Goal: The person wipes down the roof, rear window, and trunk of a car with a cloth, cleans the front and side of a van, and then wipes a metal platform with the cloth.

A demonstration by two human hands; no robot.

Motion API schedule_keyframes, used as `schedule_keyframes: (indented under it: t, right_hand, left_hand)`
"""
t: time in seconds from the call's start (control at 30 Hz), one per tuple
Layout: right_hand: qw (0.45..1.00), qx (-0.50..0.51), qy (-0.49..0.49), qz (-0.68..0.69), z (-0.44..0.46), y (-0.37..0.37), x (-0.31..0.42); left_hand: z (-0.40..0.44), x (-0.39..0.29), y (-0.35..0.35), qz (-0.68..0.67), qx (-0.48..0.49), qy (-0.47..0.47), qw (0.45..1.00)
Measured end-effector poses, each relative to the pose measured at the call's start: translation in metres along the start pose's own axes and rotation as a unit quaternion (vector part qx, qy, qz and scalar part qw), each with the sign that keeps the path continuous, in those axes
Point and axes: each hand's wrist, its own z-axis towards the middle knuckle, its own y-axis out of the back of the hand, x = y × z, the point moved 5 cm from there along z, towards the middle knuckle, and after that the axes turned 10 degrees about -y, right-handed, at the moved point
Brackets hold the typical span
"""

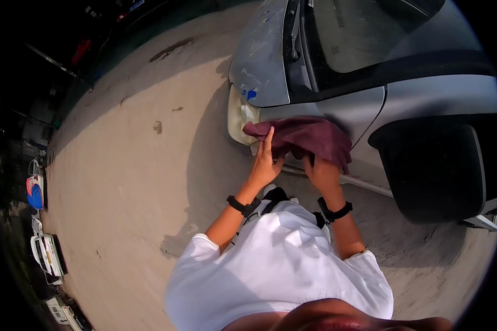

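Note:
A maroon cloth (313, 135) is bunched and spread between my two hands, against the front side of a grey car (342, 113), just behind its headlight (243, 117). My left hand (264, 167) grips the cloth's left end, with long fingers pointing up along it and the thumb bent inward. At the cloth's lower right, my right hand (324, 175) holds it from below; folds cover most of those fingers. Each wrist wears a black band. Whether the cloth presses on the panel everywhere cannot be seen.
A large dark side mirror (439, 168) juts out at the right. The bonnet (262, 60) has scuffs and a blue patch. Sandy concrete ground (132, 182) lies to the left, with parked vehicles (47, 256) along its far edge.

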Motion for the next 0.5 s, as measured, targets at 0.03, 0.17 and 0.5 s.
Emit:
schedule_keyframes:
  t: [0.03,0.17,0.5]
  right_hand:
    - [0.997,-0.075,-0.021,0.004,0.002,0.010,-0.011]
    - [0.976,-0.192,-0.095,-0.024,0.021,0.041,-0.033]
    - [0.996,-0.071,-0.053,-0.001,0.042,-0.010,-0.026]
  left_hand:
    - [0.016,-0.004,0.000,0.004,-0.006,0.002,1.000]
    - [0.053,-0.030,-0.034,0.067,0.037,-0.096,0.992]
    - [0.019,0.033,-0.021,0.159,0.063,-0.091,0.981]
